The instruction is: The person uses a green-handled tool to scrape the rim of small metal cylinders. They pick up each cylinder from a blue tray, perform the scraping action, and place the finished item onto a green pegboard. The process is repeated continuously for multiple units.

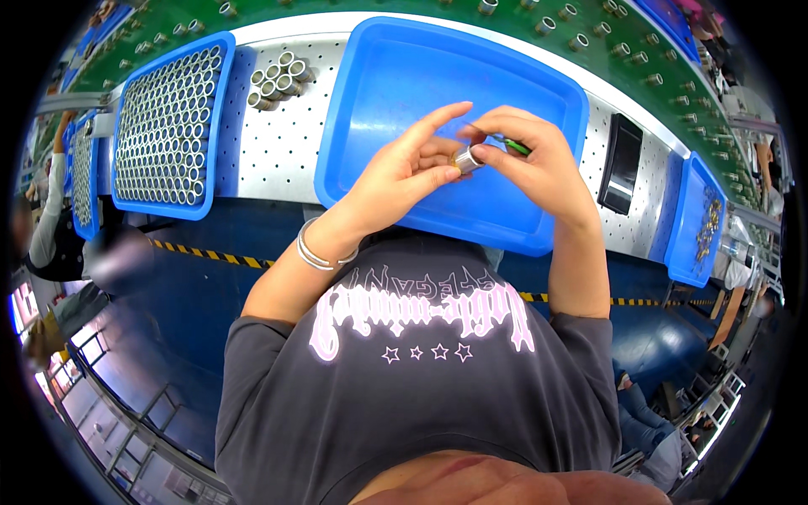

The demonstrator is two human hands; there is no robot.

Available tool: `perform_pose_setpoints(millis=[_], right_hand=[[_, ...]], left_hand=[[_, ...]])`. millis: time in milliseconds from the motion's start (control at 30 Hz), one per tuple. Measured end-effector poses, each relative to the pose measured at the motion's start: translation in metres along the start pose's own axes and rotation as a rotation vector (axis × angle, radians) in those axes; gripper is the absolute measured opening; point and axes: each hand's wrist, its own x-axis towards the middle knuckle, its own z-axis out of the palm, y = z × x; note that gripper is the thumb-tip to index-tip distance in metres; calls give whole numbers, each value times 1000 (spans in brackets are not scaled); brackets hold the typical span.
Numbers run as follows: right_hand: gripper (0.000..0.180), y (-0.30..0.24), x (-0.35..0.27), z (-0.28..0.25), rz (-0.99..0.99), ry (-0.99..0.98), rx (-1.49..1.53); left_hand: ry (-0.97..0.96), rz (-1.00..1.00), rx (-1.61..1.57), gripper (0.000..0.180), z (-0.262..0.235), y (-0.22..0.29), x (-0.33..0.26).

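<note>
Over a large blue tray, my two hands meet around a short silvery metal cylinder. My left hand pinches its near end between thumb and fingers, with the index finger raised. From the other side my right hand has its thumb on the cylinder. A thin tool with a green handle is also gripped in the right hand, its dark slim end pointing left by the cylinder. What kind of tool it is I cannot make out.
On the left, a blue tray holds rows of metal cylinders. A small cluster of cylinders stands on the perforated metal bench. A black rectangular object and a blue tray of small parts lie right. Behind runs a green conveyor carrying cylinders.
</note>
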Motion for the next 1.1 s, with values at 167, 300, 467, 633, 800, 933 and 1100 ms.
perform_pose_setpoints(millis=[167,300,467,633,800,933,1100], right_hand=[[7,-4,0,-5,13,171,-38],[6,-4,-7,-8,-13,265,-70],[6,-7,-15,-8,73,295,219],[6,-9,-18,-13,-12,336,476],[3,-8,-18,-10,-117,359,462],[3,-15,-13,-8,-176,301,467],[6,-21,7,-4,-127,351,489]], left_hand=[[12,-58,-116,60,-4,7,-2],[71,-78,-175,58,-4,10,-2],[131,-124,-303,51,-3,7,0],[141,-121,-383,47,-5,6,-1],[157,-85,-405,47,-6,4,0],[203,-81,-213,44,-4,4,0],[131,-57,-25,48,0,-2,-2]])
